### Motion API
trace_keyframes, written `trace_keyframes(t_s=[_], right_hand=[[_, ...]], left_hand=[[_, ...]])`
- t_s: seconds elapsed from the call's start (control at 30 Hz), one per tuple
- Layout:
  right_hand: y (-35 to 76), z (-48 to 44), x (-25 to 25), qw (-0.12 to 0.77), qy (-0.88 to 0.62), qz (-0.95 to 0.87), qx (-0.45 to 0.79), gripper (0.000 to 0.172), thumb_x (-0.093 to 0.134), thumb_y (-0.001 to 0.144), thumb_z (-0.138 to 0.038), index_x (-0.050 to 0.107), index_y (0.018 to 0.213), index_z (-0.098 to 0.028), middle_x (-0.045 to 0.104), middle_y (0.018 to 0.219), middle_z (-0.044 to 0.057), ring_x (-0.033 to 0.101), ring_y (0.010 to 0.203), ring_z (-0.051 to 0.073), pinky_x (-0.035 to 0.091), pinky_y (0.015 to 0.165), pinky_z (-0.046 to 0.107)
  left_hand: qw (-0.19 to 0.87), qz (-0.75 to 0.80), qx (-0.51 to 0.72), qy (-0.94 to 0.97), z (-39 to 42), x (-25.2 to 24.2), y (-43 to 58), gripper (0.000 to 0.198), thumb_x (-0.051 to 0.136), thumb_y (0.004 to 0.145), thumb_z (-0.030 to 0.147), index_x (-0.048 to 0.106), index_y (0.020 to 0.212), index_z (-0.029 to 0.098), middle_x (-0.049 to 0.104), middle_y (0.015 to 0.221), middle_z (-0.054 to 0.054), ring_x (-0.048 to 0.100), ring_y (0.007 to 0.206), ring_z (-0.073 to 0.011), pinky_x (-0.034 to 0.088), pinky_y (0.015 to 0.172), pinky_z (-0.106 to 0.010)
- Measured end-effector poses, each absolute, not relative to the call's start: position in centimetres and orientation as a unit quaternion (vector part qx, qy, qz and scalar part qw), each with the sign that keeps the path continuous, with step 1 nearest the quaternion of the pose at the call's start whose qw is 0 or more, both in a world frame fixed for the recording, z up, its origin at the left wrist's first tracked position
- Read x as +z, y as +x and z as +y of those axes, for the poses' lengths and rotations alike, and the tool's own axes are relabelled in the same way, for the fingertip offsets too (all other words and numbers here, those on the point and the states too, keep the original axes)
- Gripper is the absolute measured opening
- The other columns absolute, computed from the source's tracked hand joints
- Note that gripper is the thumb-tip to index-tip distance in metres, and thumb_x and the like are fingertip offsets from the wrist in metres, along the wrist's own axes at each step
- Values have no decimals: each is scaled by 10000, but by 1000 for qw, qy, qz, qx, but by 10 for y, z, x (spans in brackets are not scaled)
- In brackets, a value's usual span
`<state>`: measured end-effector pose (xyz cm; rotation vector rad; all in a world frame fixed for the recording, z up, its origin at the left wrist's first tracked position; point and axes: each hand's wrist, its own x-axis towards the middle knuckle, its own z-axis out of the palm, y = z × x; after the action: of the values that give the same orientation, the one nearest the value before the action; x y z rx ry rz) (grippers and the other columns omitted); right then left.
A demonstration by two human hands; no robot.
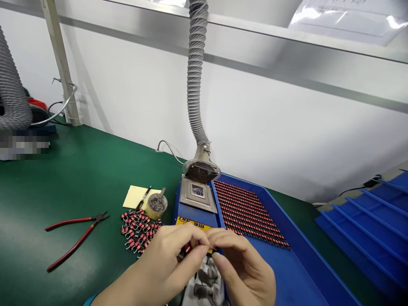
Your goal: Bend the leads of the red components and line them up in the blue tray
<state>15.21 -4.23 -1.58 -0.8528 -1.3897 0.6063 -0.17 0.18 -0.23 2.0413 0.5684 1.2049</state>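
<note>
My left hand (pixel 178 255) is closed round a small red-and-black wire-wound coil (pixel 185 251), mostly covered by the fingers. A thin copper-coloured wire (pixel 213 247) spans the gap between my two hands. The fingertips of my right hand (pixel 245 263) pinch at its far end, though the exact contact is partly hidden. Just beyond the hands stands a blue solder pot (pixel 188 211) with a metal top plate and a small square bath (pixel 197 191). Left of it lies a loose heap of similar red-and-black coils (pixel 137 231). Below my hands is a white, black-stained cloth (pixel 205 280).
A blue tray (pixel 306 272) on the right holds rows of coils (pixel 248 208). Red-handled pliers (pixel 79 238) lie open at left. A tin of grey paste (pixel 156 206) and yellow notes (pixel 135 196) with a pen sit behind the heap. An extraction hose (pixel 196 76) hangs over the pot.
</note>
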Motion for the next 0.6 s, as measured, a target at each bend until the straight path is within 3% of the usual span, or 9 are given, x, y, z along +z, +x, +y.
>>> trace_keyframes(t_s=[0.1,0.23,0.3,0.43,0.5,0.6], right_hand=[[149,-41,-18,651,-351,-643,199,223,640,856,-109,691,992,-278,718,867,0,667,866,154,524,801,254],[145,-42,-19,657,-356,-616,249,108,590,898,-164,667,867,-233,662,759,9,634,769,161,515,713,278],[147,-42,-16,686,-355,-560,300,142,565,918,-242,634,796,-219,613,683,5,605,704,160,502,656,279],[156,-40,-11,759,-358,-483,250,150,619,877,-244,643,735,-202,581,622,-7,587,657,140,490,662,255],[157,-38,-12,744,-377,-485,262,138,643,860,-230,657,726,-201,597,636,-1,589,662,140,491,666,251],[149,-34,-20,714,-361,-479,360,158,648,862,-257,658,710,-213,586,621,-3,581,641,139,499,644,250]], left_hand=[[447,245,400,762,0,2,-4,155,496,917,214,569,782,193,553,676,52,531,640,-77,413,635,-149],[499,242,370,746,0,6,-5,156,500,905,238,574,777,186,564,686,42,519,661,-90,397,645,-169],[499,240,367,748,1,5,-5,159,499,904,235,579,776,186,569,690,38,512,665,-94,388,657,-183],[534,236,381,717,4,0,-5,159,503,906,241,573,774,189,526,679,36,479,655,-99,370,638,-203],[597,208,392,668,6,-3,-5,90,524,908,268,591,912,208,525,753,31,485,712,-99,391,664,-193],[684,141,411,587,7,-8,-4,314,547,918,289,492,1227,287,549,934,18,524,850,-95,436,792,-195]])
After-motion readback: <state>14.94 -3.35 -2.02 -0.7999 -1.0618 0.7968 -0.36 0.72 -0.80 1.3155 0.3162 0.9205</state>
